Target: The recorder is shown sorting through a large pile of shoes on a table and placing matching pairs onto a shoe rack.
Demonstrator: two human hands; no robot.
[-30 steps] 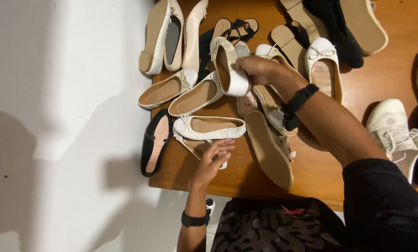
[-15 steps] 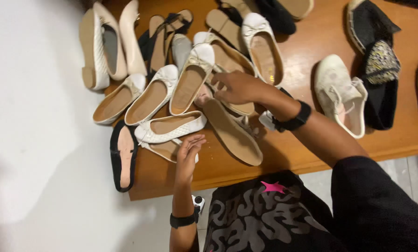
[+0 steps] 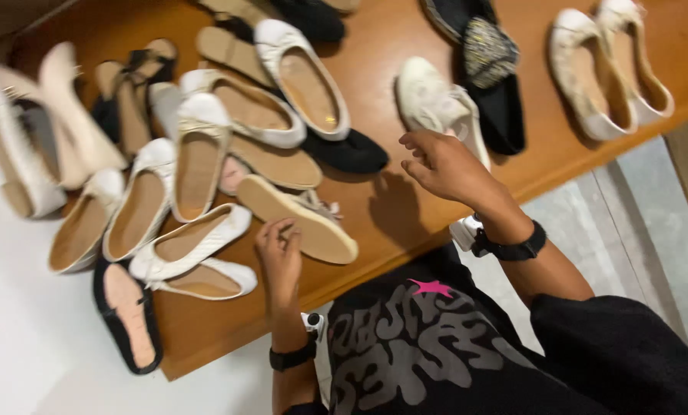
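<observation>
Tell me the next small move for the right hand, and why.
Probably ease the right hand on to the white sneaker: the hand hovers open and empty just short of it, fingers pointing that way. The left hand rests on the table beside a beige-soled shoe.

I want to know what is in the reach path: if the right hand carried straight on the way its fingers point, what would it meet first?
The right hand points up and left over the table. Probably the white sneaker just beyond its fingertips comes first, though height above it is unclear.
</observation>
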